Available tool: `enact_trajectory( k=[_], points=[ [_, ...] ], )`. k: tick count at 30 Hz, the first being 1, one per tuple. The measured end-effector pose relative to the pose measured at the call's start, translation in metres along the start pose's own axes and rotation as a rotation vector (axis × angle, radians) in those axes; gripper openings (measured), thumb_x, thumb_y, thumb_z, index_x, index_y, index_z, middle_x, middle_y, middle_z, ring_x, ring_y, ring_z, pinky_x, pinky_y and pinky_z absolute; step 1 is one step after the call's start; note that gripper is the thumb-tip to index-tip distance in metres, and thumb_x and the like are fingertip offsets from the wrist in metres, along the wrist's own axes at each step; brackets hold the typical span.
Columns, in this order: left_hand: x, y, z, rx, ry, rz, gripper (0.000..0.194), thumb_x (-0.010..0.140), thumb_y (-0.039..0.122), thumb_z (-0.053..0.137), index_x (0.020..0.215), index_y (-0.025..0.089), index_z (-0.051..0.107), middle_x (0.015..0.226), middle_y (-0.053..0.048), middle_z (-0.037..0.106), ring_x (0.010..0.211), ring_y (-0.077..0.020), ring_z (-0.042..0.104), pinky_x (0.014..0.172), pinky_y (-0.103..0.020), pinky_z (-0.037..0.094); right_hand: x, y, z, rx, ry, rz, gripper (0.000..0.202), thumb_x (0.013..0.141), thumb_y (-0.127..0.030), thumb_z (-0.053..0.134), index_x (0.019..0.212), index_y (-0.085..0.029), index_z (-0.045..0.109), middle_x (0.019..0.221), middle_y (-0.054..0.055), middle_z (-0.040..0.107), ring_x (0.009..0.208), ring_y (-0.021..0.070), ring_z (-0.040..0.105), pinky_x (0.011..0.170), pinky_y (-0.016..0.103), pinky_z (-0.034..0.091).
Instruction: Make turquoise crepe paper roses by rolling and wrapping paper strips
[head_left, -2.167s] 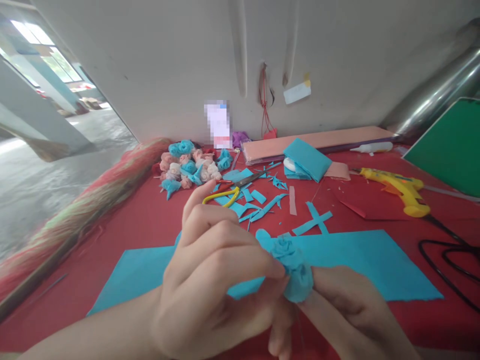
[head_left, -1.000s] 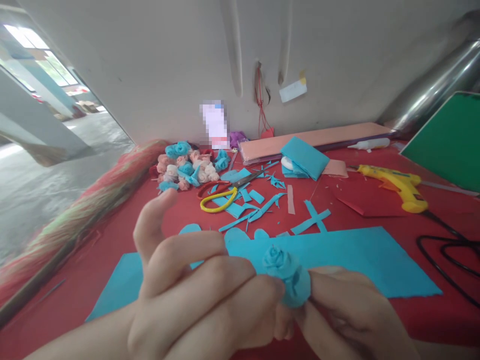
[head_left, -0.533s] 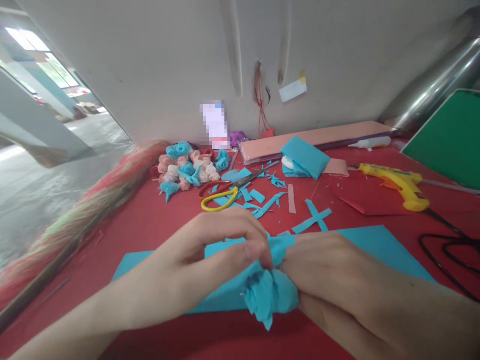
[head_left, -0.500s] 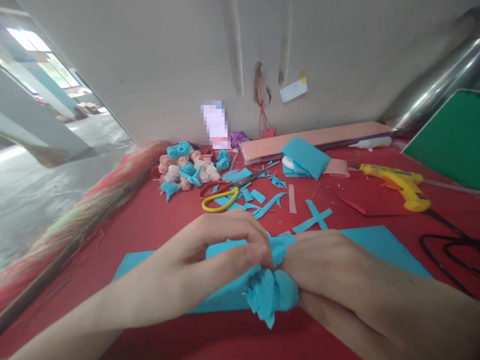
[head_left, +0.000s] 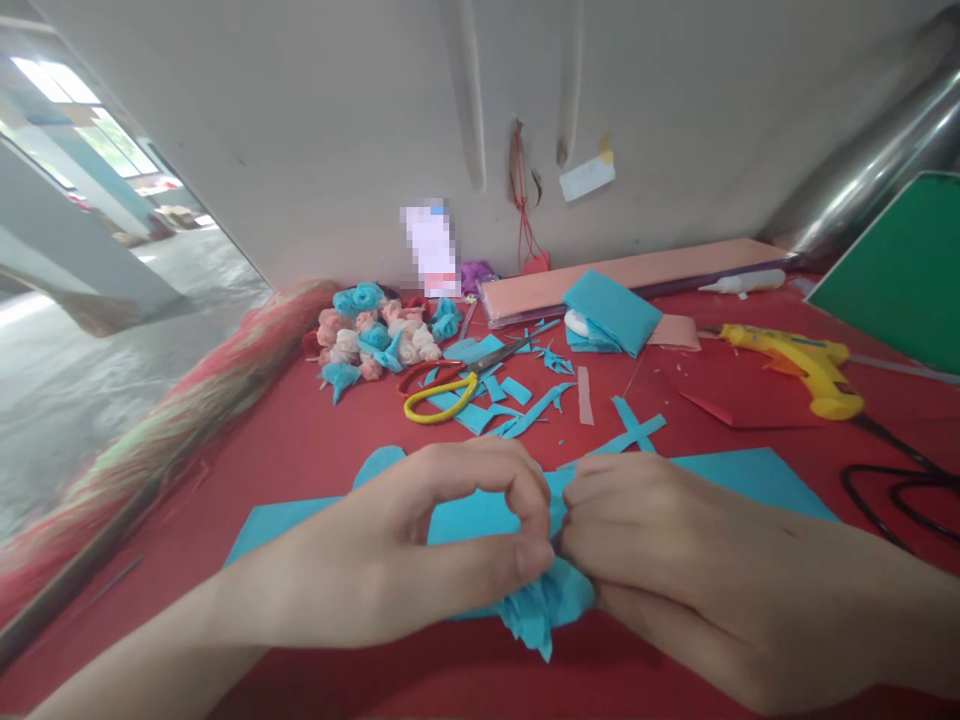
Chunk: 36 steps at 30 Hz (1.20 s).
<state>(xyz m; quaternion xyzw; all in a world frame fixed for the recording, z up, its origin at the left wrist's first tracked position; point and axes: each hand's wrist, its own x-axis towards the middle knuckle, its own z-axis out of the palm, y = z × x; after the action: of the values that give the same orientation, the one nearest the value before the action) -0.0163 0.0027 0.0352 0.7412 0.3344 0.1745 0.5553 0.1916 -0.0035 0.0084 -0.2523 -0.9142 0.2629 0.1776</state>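
A crumpled blue crepe paper flower [head_left: 541, 610] hangs between my hands, its ruffled petals pointing down. My left hand [head_left: 442, 540] pinches its upper edge between thumb and index finger. The curled fingers of my right hand [head_left: 667, 550] grip the flower from the right side; its base is hidden by them. Beneath both hands a long blue paper sheet [head_left: 739, 480] lies on the red table [head_left: 360, 680].
Beyond my hands lie scissors [head_left: 442, 400], blue scraps [head_left: 540, 408] and a pile of paper roses [head_left: 375, 335]. Folded blue paper [head_left: 615, 310] sits at the back. A yellow glue gun [head_left: 802, 365] with a black cord is at the right.
My left hand has shifted slightly right and down, its thumb and index tip now closer to the flower and covering its top. My right hand has moved a little, still gripping.
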Motion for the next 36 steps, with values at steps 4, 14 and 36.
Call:
enact_trajectory(
  k=[4, 14, 36],
  points=[
    [-0.001, -0.003, 0.001, 0.038, -0.028, 0.018, 0.008, 0.087, 0.019, 0.056, 0.079, 0.019, 0.055, 0.080, 0.003, 0.053, 0.073, -0.0095, 0.052, 0.065, -0.017, 0.045, 0.002, 0.000, 0.001, -0.019, -0.099, -0.046, 0.026, 0.079, -0.002, 0.047, 0.084, -0.017, 0.067, 0.072, 0.004, 0.066, 0.068, 0.0166, 0.062, 0.065, 0.026, 0.047],
    [-0.001, -0.001, 0.006, 0.068, -0.012, 0.062, 0.009, 0.084, 0.012, 0.058, 0.078, 0.019, 0.059, 0.081, 0.002, 0.056, 0.074, -0.0089, 0.055, 0.068, -0.017, 0.047, 0.003, 0.003, 0.001, -0.026, -0.134, -0.033, 0.026, 0.072, 0.003, 0.049, 0.078, -0.015, 0.068, 0.071, 0.004, 0.066, 0.066, 0.0163, 0.062, 0.061, 0.026, 0.046],
    [-0.001, -0.003, 0.001, 0.018, -0.049, 0.054, 0.013, 0.084, 0.014, 0.059, 0.072, 0.016, 0.053, 0.079, 0.003, 0.050, 0.074, -0.0074, 0.050, 0.069, -0.017, 0.042, 0.007, 0.015, 0.003, -0.010, -0.094, -0.319, 0.031, 0.091, -0.003, 0.038, 0.080, -0.010, 0.066, 0.081, 0.006, 0.066, 0.078, 0.0160, 0.053, 0.077, 0.027, 0.043]
  ],
)
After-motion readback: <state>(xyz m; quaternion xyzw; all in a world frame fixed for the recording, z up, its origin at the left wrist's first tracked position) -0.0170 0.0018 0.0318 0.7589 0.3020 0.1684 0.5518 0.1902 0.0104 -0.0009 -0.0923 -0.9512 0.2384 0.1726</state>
